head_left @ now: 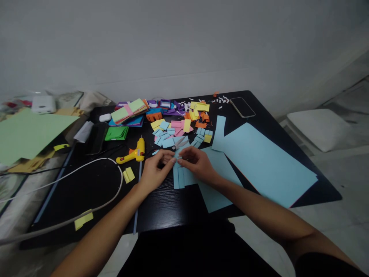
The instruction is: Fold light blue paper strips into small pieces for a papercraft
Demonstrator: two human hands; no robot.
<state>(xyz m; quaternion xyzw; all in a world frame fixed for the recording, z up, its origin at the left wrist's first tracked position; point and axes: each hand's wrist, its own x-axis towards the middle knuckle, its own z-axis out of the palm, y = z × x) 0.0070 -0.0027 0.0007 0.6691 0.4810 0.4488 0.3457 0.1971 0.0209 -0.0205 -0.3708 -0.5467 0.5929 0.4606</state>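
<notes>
A small light-blue paper piece (178,154) sits between the two hands, above the near part of the desk (157,209), pinched at its left by the thumb and fingers of the left hand (155,171) and at its right by those of the right hand (199,164); both grips are narrow. Just below the fingertips lies a creased light-blue strip (179,181). Scissors (182,144) rest just beyond the hands, among folded light-blue pieces (163,137). A yellow glue gun (140,150) lies left of the left hand; large light-blue sheets (268,165) spread to the right, near a smartphone (242,107).
</notes>
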